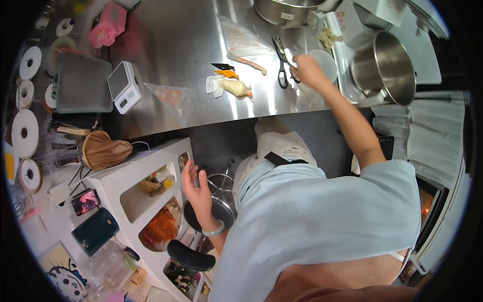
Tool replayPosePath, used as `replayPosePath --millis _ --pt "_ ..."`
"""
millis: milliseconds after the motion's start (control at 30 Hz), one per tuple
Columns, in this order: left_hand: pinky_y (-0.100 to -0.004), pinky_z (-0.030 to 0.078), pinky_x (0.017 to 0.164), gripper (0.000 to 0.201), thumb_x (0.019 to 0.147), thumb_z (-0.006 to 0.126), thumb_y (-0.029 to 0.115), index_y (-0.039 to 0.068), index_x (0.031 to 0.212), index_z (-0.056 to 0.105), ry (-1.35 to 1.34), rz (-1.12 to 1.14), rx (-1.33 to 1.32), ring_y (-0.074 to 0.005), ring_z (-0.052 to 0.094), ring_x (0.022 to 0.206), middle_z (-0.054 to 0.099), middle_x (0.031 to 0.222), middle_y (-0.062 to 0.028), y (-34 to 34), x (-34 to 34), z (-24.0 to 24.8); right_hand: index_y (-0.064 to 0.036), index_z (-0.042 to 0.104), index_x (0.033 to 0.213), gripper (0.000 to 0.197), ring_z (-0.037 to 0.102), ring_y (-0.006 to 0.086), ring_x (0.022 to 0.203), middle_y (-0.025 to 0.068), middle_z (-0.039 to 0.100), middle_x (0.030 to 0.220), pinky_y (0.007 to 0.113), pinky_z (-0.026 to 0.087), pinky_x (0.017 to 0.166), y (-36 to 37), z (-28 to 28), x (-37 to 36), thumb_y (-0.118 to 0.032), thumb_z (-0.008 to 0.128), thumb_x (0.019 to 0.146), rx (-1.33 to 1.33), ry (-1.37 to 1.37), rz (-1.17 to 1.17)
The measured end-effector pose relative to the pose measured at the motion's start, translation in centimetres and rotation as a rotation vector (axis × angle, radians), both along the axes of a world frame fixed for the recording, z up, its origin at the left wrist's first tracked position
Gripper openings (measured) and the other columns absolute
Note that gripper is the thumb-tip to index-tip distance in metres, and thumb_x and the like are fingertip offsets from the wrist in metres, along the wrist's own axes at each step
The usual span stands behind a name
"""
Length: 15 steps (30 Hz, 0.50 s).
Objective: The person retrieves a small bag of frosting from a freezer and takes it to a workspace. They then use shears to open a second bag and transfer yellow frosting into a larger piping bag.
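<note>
My right hand reaches over the steel table with its fingers curled at one handle loop of a pair of dark-handled scissors. The blades point away from me. Left of the scissors lie a cream-filled piping bag, a small orange-filled bag and a small black-filled bag. Beyond them are a thin, crumpled piping bag and a flat clear piping bag. My left hand hangs open in the air beside the white shelf unit, holding nothing.
A large steel mixing bowl stands at the right, another steel bowl at the back. On the left are a white digital scale, a flat clear bag and a pink device. A white shelf unit stands below.
</note>
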<state>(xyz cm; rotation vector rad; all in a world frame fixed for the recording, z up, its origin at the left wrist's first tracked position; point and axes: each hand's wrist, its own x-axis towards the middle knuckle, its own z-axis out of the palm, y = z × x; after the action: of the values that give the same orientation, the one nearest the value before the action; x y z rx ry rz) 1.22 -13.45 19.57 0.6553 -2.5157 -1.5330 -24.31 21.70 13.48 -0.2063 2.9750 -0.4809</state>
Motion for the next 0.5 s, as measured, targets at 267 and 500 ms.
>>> replayPosePath --millis 267,500 --pt "-0.0326 0.044 0.087 0.039 0.084 0.058 0.008 -0.002 0.12 0.05 -0.107 -0.089 -0.018 -0.0233 0.056 0.098 0.055 0.113 -0.0144 1.9 -7.9 0.6 0.0041 0.044 0.108 0.033 0.054 0.0435 0.086 0.0284 0.048 0.101 0.044 0.051 0.068 -4.5 -8.2 1.4 0.0 0.052 0.076 0.061 0.082 -0.227" --pt "-0.0293 0.044 0.087 0.037 0.088 0.056 0.009 0.0 0.122 0.049 -0.094 -0.249 -0.025 -0.0196 0.056 0.102 0.053 0.12 -0.0119 0.4 -12.5 0.5 0.0021 0.042 0.115 0.046 0.051 0.0437 0.088 0.0279 0.049 0.097 0.047 0.048 0.073 -4.4 -8.0 1.0 -0.001 0.059 0.072 -0.024 0.003 -0.37"
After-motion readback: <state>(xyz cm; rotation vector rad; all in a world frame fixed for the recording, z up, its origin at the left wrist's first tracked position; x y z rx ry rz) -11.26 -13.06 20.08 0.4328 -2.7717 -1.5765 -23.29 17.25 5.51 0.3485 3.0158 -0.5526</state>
